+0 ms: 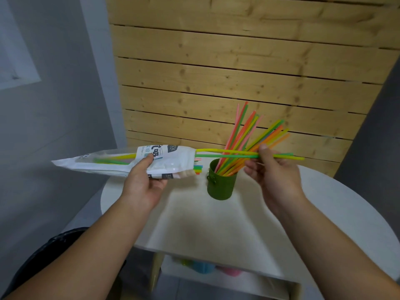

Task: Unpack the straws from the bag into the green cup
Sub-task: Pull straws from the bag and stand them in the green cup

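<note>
Fingers [263, 148] of my right hand [275, 176] pinch two straws [216, 156] half out of the bag [104, 164], gripped by my left hand [142, 182] at 9 o'clock of the cup [221, 187]. I'd pull level toward 3 until tails clear, then tip down into cup.

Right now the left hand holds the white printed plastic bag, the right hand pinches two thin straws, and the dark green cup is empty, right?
Not empty: the head view shows the dark green cup holding a fan of coloured straws. The rest stands: left hand holds the white printed bag, right hand pinches two thin straws.
</note>
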Demonstrator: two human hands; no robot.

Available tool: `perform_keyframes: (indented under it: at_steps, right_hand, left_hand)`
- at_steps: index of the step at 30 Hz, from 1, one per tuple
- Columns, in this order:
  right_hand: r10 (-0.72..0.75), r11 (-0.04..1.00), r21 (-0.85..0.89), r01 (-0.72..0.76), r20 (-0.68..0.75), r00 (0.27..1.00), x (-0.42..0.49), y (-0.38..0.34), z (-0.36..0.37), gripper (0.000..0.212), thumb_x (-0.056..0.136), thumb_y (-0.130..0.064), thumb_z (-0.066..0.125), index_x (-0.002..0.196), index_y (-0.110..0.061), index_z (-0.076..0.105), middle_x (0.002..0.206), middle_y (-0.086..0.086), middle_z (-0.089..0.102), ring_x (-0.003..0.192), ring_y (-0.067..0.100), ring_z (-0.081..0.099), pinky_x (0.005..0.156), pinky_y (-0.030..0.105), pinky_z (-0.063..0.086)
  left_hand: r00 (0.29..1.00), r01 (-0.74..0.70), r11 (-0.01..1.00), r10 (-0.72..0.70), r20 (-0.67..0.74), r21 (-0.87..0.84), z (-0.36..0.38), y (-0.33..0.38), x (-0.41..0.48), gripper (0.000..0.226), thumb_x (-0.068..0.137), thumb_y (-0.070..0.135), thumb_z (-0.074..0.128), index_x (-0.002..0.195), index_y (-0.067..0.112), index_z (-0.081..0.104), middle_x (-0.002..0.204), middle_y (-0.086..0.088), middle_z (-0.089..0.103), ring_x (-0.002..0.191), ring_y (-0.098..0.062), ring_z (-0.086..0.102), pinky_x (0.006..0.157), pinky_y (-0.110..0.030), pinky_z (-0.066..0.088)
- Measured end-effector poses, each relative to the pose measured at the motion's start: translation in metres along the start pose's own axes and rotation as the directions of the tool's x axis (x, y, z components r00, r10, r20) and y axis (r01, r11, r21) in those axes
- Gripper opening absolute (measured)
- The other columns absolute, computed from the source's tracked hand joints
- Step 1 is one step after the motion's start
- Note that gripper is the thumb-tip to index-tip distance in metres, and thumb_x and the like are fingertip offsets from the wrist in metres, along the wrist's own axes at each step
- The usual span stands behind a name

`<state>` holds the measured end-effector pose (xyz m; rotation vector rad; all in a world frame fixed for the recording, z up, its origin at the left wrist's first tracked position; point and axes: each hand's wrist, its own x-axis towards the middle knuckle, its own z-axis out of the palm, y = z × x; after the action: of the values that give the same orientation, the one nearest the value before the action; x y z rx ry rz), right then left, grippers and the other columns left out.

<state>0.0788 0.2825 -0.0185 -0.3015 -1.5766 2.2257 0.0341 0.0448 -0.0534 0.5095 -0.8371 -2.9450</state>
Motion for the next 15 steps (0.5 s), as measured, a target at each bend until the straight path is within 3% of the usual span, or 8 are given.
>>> perform_keyframes:
  at_steps: [5,11,15]
  right_hand:
    - [-0.240,0.936,-0.280,0.215,-0.058,0.969,0.021,-0.026,-0.030,0.028,0.099,-0.031,0.058,0.080,-0.013,0.069,0.059,0.001,0.069,0.052,0.012,0.066,0.062,0.030,0.061]
    - [-0.348,0.850,-0.430,0.305,-0.022,0.937,0.021,-0.029,-0.029,0.027,0.098,-0.030,0.060,0.076,-0.017,0.068,0.064,0.004,0.070,0.057,0.016,0.072,0.062,0.027,0.061]
    - [-0.391,0.802,-0.500,0.326,-0.028,0.920,0.026,-0.030,-0.028,0.033,0.097,-0.034,0.060,0.079,-0.008,0.069,0.064,0.007,0.071,0.058,0.018,0.072,0.064,0.032,0.061]
  left_hand:
    - [1.000,-0.010,1.000,0.010,-0.027,-0.010,-0.006,0.005,0.008,0.036,0.096,0.005,0.061,0.133,0.007,0.060,0.121,-0.012,0.073,0.106,-0.026,0.073,0.071,-0.043,0.064]
    - [1.000,0.008,1.000,-0.008,-0.017,0.007,-0.006,-0.001,0.007,0.037,0.095,0.006,0.063,0.132,0.008,0.060,0.121,-0.012,0.073,0.107,-0.027,0.072,0.079,-0.048,0.062]
    - [1.000,0.018,1.000,-0.018,-0.022,0.016,-0.003,-0.005,0.004,0.037,0.094,0.004,0.065,0.131,0.008,0.061,0.118,-0.012,0.074,0.103,-0.027,0.074,0.077,-0.046,0.063]
